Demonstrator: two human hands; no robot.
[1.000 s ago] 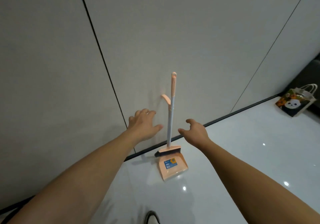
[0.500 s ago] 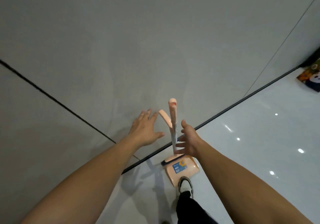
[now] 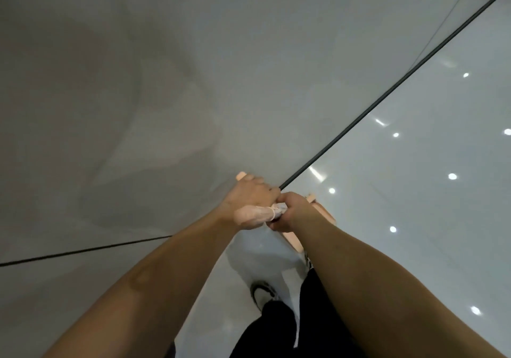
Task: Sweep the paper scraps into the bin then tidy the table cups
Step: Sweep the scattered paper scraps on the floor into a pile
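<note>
I look almost straight down at a peach broom-and-dustpan set standing against the wall. My left hand (image 3: pixel 250 198) is closed over the curved dustpan handle, whose peach tip (image 3: pixel 241 176) pokes out past my knuckles. My right hand (image 3: pixel 293 211) is closed around the broom handle (image 3: pixel 279 208) right beside it, and the two hands touch. Parts of the peach dustpan (image 3: pixel 325 215) show below and to the right of my right hand. The broom head is hidden. No paper scraps, bin or cups are in view.
A grey wall (image 3: pixel 193 81) fills the left and top, and a black skirting strip (image 3: pixel 387 97) runs along its foot. Glossy white floor (image 3: pixel 428 191) with light reflections lies to the right. My shoe (image 3: pixel 264 294) and black trouser leg (image 3: pixel 276 330) are directly below the hands.
I have stepped closer and the view has tilted down. Both hands, open and reaching before, have closed on the two handles. The panda bag has left the view.
</note>
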